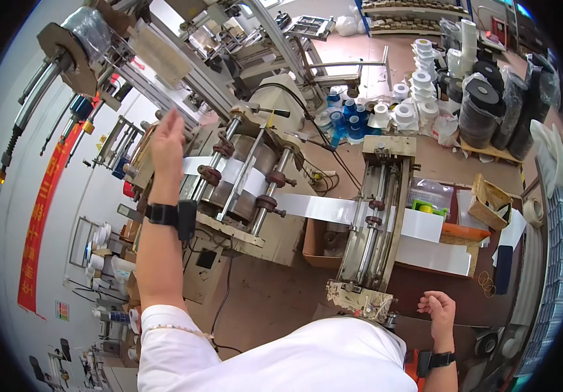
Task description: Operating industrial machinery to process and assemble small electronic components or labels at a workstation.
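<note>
Crossing metal drum point(264, 157), white strip point(321, 208) (glossy), curled right fingers point(433, 300)

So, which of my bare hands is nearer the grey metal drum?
Your left bare hand, raised near the grey metal drum; your right bare hand is by the dark brown tabletop.
</note>
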Tool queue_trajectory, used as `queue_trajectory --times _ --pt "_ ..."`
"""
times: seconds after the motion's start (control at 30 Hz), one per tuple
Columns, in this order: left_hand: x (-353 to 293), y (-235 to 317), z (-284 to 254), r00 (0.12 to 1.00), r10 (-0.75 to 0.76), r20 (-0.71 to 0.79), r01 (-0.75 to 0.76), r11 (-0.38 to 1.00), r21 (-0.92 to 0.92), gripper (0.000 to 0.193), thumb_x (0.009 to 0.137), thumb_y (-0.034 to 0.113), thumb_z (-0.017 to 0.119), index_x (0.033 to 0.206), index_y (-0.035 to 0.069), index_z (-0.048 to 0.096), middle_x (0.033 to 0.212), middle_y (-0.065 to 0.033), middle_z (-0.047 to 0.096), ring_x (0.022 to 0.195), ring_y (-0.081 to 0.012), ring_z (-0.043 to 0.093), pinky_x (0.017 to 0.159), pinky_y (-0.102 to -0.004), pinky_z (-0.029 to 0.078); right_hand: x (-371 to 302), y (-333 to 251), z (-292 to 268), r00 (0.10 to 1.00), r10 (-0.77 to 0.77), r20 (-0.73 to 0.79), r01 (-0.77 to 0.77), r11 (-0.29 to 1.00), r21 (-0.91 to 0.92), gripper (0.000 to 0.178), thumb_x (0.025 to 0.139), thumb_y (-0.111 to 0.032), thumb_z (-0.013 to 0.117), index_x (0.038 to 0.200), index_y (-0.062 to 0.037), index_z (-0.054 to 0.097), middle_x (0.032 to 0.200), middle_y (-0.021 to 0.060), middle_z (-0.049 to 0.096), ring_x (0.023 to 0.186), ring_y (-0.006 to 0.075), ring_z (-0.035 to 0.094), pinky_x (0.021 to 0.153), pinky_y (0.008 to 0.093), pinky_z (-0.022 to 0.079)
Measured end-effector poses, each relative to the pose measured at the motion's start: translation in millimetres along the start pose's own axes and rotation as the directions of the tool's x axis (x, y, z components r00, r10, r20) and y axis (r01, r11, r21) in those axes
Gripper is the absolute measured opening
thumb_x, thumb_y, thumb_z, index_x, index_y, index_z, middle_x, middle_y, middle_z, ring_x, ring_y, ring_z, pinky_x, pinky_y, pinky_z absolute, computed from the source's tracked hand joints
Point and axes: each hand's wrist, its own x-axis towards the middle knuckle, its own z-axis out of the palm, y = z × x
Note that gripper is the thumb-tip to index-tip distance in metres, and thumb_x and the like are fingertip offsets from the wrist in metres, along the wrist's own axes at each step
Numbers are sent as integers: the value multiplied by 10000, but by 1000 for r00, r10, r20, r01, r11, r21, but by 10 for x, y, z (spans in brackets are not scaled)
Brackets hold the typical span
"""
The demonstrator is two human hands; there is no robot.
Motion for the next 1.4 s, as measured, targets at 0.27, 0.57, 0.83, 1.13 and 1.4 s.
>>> queue_trajectory --times 0.27,0.57,0.83,1.13,1.4 --pt "-489 -1165 81 915 -348 204 267 902 338 369 984 226 601 1241 -39 601 1044 -107 683 912 -174 677 781 -279 549 26 47 -27 1000 17 0 -17 1000 14 192 940 -143 623 1024 20 681 858 88 702 740 149 673 674 287 571" --pt "-455 -1215 110 929 -335 157 278 912 302 311 998 215 576 1091 -69 661 907 -120 704 764 -173 702 669 -256 561 -5 44 -9 1000 26 1 -26 1000 2 191 939 -147 626 1025 15 682 864 86 703 749 149 674 680 286 569" --pt "-370 -954 101 911 -345 225 273 915 297 306 1002 222 579 1092 -61 655 888 -119 703 769 -160 703 658 -249 572 18 52 -9 999 38 1 -38 999 10 205 942 -161 629 1035 14 680 868 83 704 753 148 673 685 285 566" --pt "-434 -1182 95 911 -360 200 300 912 279 272 972 201 622 1059 -52 668 890 -92 701 768 -152 694 663 -254 560 17 71 -10 999 42 10 -42 999 19 202 945 -152 624 1041 16 680 874 85 704 758 151 675 692 287 567" --pt "-456 -1367 99 888 -406 216 342 898 278 273 972 196 609 1045 -56 684 883 -99 706 767 -159 698 659 -261 559 7 33 -44 999 35 8 -35 999 4 192 945 -142 622 1040 13 681 871 81 702 757 147 674 689 285 570"
